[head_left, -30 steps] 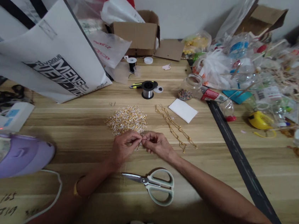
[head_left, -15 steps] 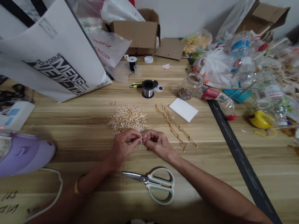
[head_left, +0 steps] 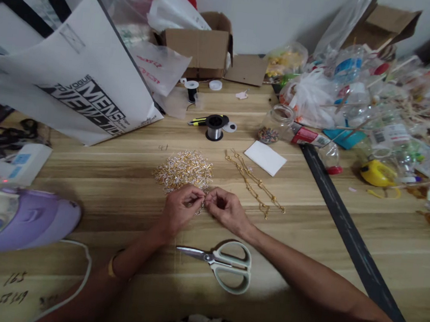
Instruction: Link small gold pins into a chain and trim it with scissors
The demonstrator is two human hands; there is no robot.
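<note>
My left hand (head_left: 182, 207) and my right hand (head_left: 226, 209) meet fingertip to fingertip at the near edge of a pile of small gold and silver jewellery pieces (head_left: 183, 170). Both are closed in a pinch. A bit of thin chain or small rings (head_left: 199, 210) shows just below the fingertips; its exact kind is too small to tell. To the right of my right hand lie two gold chains (head_left: 253, 183) with beads. Nearer to me, scissors (head_left: 217, 264) with pale handles rest on the table, blades pointing left.
Behind the pile stand a spool of silver wire (head_left: 214, 127), a yellow-black cutter (head_left: 198, 121), a jar of beads (head_left: 275, 124) and a white card (head_left: 265, 157). A purple appliance (head_left: 35, 219) and a large paper bag (head_left: 74, 74) occupy the left. Plastic bottles and bags (head_left: 352, 93) crowd the right.
The whole view has shifted slightly. My hands stay pinched together in the same spot, with only a tiny movement of the fingers.
</note>
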